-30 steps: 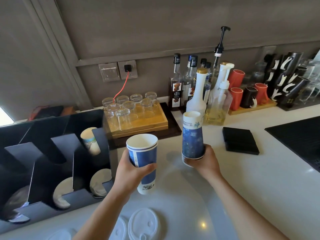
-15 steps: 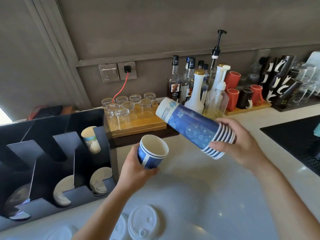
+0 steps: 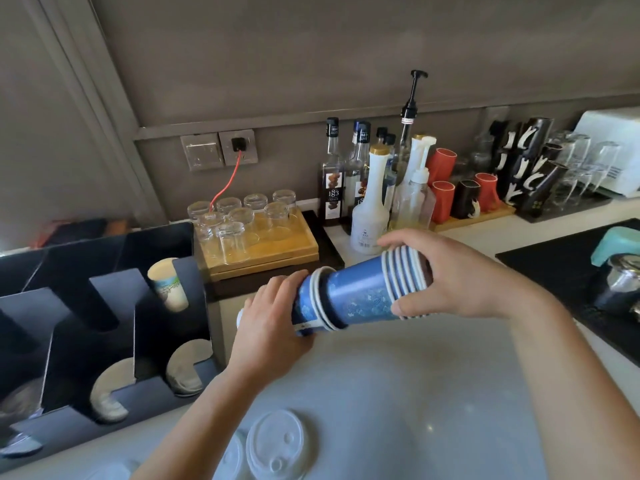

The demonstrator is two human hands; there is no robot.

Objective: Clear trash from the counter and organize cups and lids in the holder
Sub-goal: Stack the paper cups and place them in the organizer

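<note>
My right hand [image 3: 460,275] grips a stack of blue paper cups [image 3: 363,292] lying sideways above the counter, rims to the right. My left hand [image 3: 273,323] grips a single blue cup [image 3: 306,304] whose mouth is slid over the narrow end of the stack. To the left stands the black cup and lid holder [image 3: 104,299], with one pale cup [image 3: 169,284] poking from an upper slot and white lids [image 3: 183,370] in the lower slots. Loose white lids [image 3: 277,445] lie on the counter near the bottom edge.
Upturned glasses sit on a wooden tray [image 3: 277,251] behind my hands. Syrup bottles [image 3: 367,195], red and black mugs [image 3: 460,195] and more glasses line the wall. A black mat [image 3: 568,275] with metal ware and a teal cloth lies at right.
My right hand tipped the stack from upright to sideways and brought it left; my left hand turned its single cup and pushed it onto the stack's end.
</note>
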